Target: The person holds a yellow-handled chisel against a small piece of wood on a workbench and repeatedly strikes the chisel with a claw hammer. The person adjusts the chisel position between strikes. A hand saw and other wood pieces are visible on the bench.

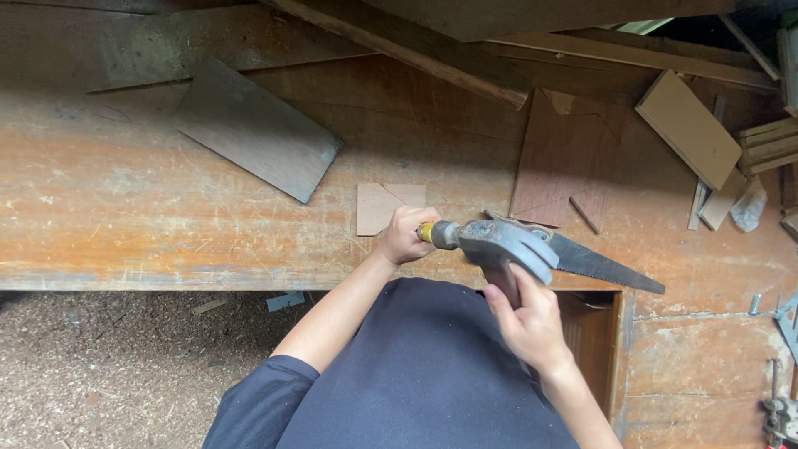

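Left hand (405, 235) fisted on chisel (432, 234); right hand (525, 320) grips hammer (507, 245), at table (166, 224) edge.
Risk: head sits beside the knuckles, so an off-line blow likely clips fingers or skids onto saw blade (603, 264).

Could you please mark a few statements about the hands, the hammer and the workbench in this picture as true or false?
1. The left hand grips the hammer by its handle. True.
2. The right hand is resting flat on the workbench, away from the hammer. False: it touches the hammer's head.
3. A saw blade lies on the workbench just beyond the hammer head. True.
4. The grey board stands upright on its edge. False: it lies flat on the workbench.
5. A small square piece of wood lies near the left hand. True.
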